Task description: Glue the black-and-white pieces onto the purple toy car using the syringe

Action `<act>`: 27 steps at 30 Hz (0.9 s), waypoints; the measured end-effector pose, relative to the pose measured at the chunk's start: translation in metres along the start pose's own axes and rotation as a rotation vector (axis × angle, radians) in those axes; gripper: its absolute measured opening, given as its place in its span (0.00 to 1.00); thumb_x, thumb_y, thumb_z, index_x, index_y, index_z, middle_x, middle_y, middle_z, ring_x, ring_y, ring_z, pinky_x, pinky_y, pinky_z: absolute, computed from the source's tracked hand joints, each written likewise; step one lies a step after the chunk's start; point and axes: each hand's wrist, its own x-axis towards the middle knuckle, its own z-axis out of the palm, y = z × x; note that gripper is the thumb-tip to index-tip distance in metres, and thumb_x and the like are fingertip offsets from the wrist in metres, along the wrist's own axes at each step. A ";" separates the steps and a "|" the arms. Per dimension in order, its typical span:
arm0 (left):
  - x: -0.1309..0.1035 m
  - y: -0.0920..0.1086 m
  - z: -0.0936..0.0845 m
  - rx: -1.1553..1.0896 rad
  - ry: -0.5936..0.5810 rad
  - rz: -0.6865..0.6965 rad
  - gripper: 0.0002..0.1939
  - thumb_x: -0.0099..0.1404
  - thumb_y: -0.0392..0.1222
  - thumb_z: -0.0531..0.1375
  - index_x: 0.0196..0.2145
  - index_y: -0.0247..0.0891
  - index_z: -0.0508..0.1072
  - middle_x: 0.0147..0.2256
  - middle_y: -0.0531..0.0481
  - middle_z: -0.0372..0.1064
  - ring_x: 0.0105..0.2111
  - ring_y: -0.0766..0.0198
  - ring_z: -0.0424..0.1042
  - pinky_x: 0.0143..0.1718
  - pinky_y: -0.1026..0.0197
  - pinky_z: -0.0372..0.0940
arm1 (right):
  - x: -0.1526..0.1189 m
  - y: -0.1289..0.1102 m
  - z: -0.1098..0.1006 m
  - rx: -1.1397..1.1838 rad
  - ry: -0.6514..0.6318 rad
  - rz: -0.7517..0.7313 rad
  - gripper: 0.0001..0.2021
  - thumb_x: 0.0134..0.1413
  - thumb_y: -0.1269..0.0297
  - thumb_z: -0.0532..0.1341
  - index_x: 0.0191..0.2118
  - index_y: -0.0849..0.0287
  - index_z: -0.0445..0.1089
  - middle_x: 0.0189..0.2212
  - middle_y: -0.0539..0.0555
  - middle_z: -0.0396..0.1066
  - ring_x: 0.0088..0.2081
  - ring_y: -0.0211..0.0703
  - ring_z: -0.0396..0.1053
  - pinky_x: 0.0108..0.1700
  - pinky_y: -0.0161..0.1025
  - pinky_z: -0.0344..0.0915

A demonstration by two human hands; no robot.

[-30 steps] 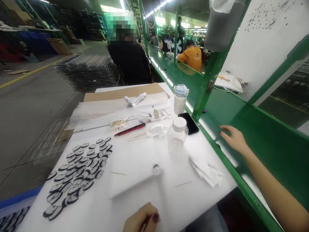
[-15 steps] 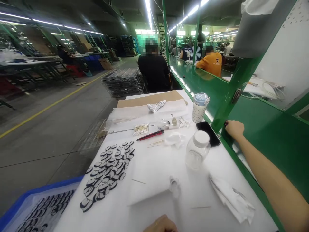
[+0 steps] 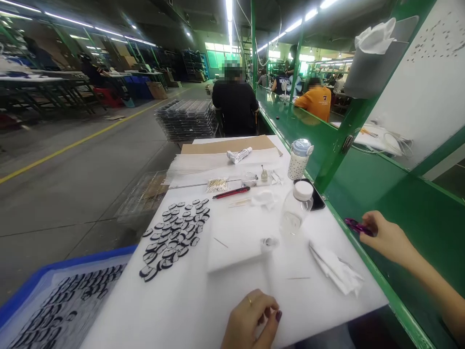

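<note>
At the near edge of the white table my left hand [image 3: 252, 317] is loosely closed, thumb against curled fingers, and nothing shows in it. Over the green surface on the right, my right hand [image 3: 387, 237] pinches a shiny purple object [image 3: 354, 225], whose exact kind I cannot make out. Many black-rimmed small pieces [image 3: 174, 237] lie spread on the table's left side. A small clear cup [image 3: 269, 244] stands at the corner of a white pad [image 3: 236, 242]. Thin sticks lie on the pad and to its right, near crumpled white tissue [image 3: 336, 266].
A white-capped clear bottle [image 3: 295, 208], black phone [image 3: 318, 196], patterned cup [image 3: 300, 160], red-black pen [image 3: 231, 193], cotton swabs [image 3: 217, 185] and tube [image 3: 240, 155] are farther back. A blue-rimmed tray [image 3: 72, 259] is left, a green post [image 3: 336, 145] right. People sit beyond.
My right hand has come back from beside the green post, nearer me, and the purple object now shows in it. My left hand has moved farther into view. The camera view has shifted.
</note>
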 end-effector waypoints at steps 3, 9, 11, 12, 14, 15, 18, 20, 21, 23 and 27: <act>-0.001 0.005 0.001 0.119 0.117 0.040 0.13 0.65 0.36 0.59 0.48 0.41 0.70 0.42 0.45 0.73 0.42 0.56 0.74 0.44 0.56 0.74 | -0.049 -0.079 0.002 0.287 -0.141 -0.476 0.14 0.53 0.61 0.59 0.46 0.54 0.63 0.42 0.55 0.72 0.42 0.48 0.71 0.45 0.44 0.68; -0.020 0.007 0.002 0.301 0.098 0.089 0.32 0.67 0.31 0.55 0.67 0.40 0.53 0.58 0.40 0.65 0.57 0.53 0.68 0.56 0.50 0.70 | -0.098 -0.188 0.043 0.353 -0.497 -0.992 0.13 0.50 0.77 0.57 0.42 0.58 0.66 0.35 0.54 0.72 0.37 0.44 0.69 0.40 0.41 0.66; -0.029 0.009 0.005 0.321 0.171 0.094 0.28 0.69 0.29 0.53 0.65 0.42 0.57 0.55 0.42 0.69 0.53 0.56 0.71 0.54 0.53 0.71 | -0.088 -0.197 0.049 0.460 -0.367 -0.896 0.04 0.56 0.70 0.58 0.39 0.57 0.66 0.33 0.52 0.72 0.35 0.43 0.70 0.38 0.39 0.66; -0.033 0.010 0.008 0.329 0.205 0.088 0.26 0.70 0.30 0.53 0.64 0.42 0.59 0.54 0.42 0.70 0.52 0.56 0.71 0.53 0.53 0.71 | -0.081 -0.200 0.049 0.504 -0.262 -0.802 0.04 0.58 0.66 0.60 0.39 0.57 0.66 0.33 0.52 0.72 0.34 0.42 0.70 0.37 0.38 0.65; -0.037 0.014 0.010 0.311 0.201 0.082 0.23 0.70 0.35 0.57 0.62 0.41 0.63 0.55 0.40 0.68 0.50 0.55 0.72 0.51 0.52 0.73 | -0.065 -0.208 0.049 0.542 -0.095 -0.648 0.11 0.56 0.61 0.63 0.43 0.58 0.65 0.37 0.54 0.73 0.36 0.44 0.72 0.36 0.39 0.65; -0.037 0.016 0.010 0.283 0.159 0.080 0.23 0.69 0.37 0.59 0.61 0.41 0.64 0.56 0.40 0.68 0.49 0.54 0.72 0.49 0.52 0.74 | -0.058 -0.213 0.047 0.538 -0.089 -0.620 0.13 0.56 0.60 0.63 0.45 0.58 0.65 0.40 0.55 0.73 0.38 0.45 0.72 0.38 0.39 0.65; -0.028 0.021 0.001 0.191 -0.049 0.078 0.28 0.64 0.40 0.65 0.60 0.41 0.65 0.58 0.41 0.66 0.49 0.54 0.71 0.49 0.50 0.74 | -0.045 -0.228 0.043 0.463 -0.272 -0.629 0.10 0.64 0.58 0.56 0.43 0.57 0.68 0.38 0.55 0.74 0.37 0.47 0.71 0.40 0.42 0.64; -0.019 0.022 -0.007 0.168 -0.131 0.075 0.30 0.60 0.37 0.69 0.58 0.41 0.67 0.58 0.43 0.66 0.53 0.53 0.69 0.53 0.48 0.72 | -0.042 -0.233 0.039 0.500 -0.380 -0.626 0.14 0.68 0.55 0.51 0.39 0.58 0.69 0.34 0.54 0.73 0.37 0.48 0.71 0.42 0.44 0.64; -0.014 0.021 -0.011 0.159 -0.141 0.080 0.29 0.59 0.36 0.69 0.57 0.42 0.68 0.57 0.44 0.66 0.55 0.52 0.67 0.55 0.47 0.70 | -0.044 -0.232 0.037 0.563 -0.427 -0.631 0.16 0.68 0.54 0.50 0.38 0.58 0.69 0.35 0.54 0.73 0.41 0.49 0.71 0.45 0.45 0.64; -0.007 0.019 -0.014 0.131 -0.123 0.092 0.26 0.59 0.35 0.68 0.54 0.42 0.70 0.57 0.45 0.67 0.58 0.52 0.65 0.58 0.46 0.68 | -0.052 -0.226 0.031 0.751 -0.514 -0.671 0.15 0.68 0.53 0.52 0.39 0.57 0.69 0.40 0.55 0.72 0.50 0.51 0.69 0.51 0.46 0.63; 0.001 0.019 -0.004 0.049 0.014 0.060 0.26 0.54 0.35 0.67 0.51 0.39 0.71 0.53 0.44 0.71 0.52 0.52 0.71 0.55 0.48 0.70 | -0.086 -0.208 0.027 1.233 -0.598 -0.634 0.08 0.66 0.57 0.58 0.44 0.52 0.70 0.34 0.52 0.68 0.39 0.43 0.68 0.40 0.41 0.64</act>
